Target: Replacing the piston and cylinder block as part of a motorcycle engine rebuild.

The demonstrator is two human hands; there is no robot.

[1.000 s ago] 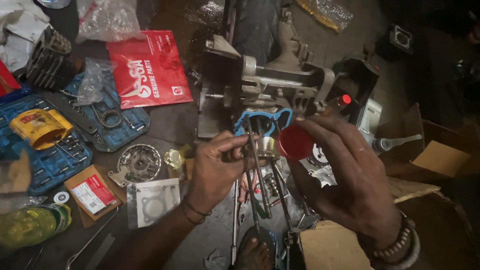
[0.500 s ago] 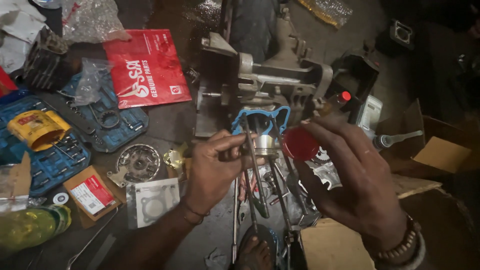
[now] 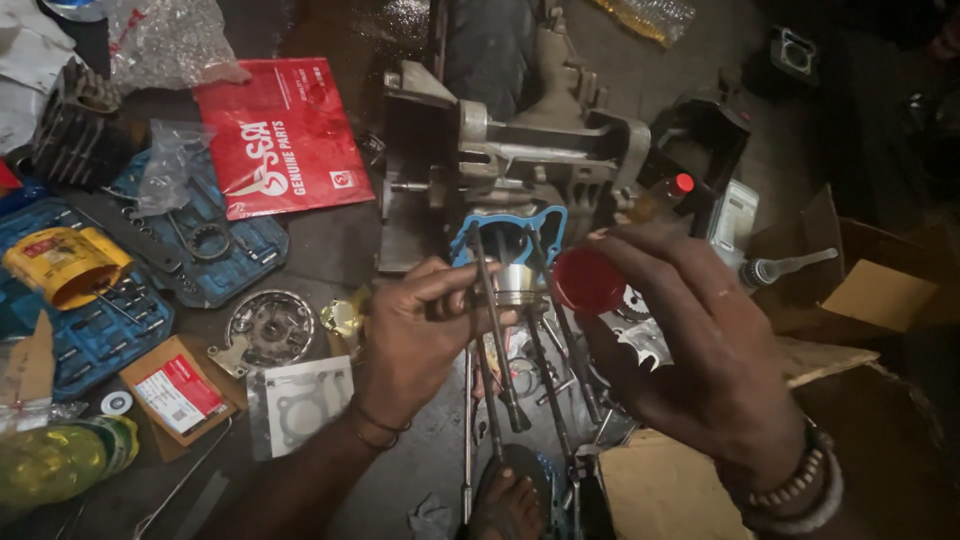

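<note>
The left hand (image 3: 415, 335) is clenched around a small dark part beside the piston (image 3: 517, 285), its fingertips touching one of the long studs (image 3: 495, 330). The right hand (image 3: 690, 350) grasps a red cap (image 3: 587, 281) just right of the piston. Behind them, toward the floor's far edge, stands the grey engine case (image 3: 520, 165) with a blue gasket (image 3: 545, 225); a red packet (image 3: 280, 135) and blue tool tray (image 3: 90, 330) lie toward the left edge.

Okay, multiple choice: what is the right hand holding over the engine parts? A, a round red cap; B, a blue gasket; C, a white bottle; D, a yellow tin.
A: the right hand pinches a round red cap at its fingertips, above the long metal studs.
</note>
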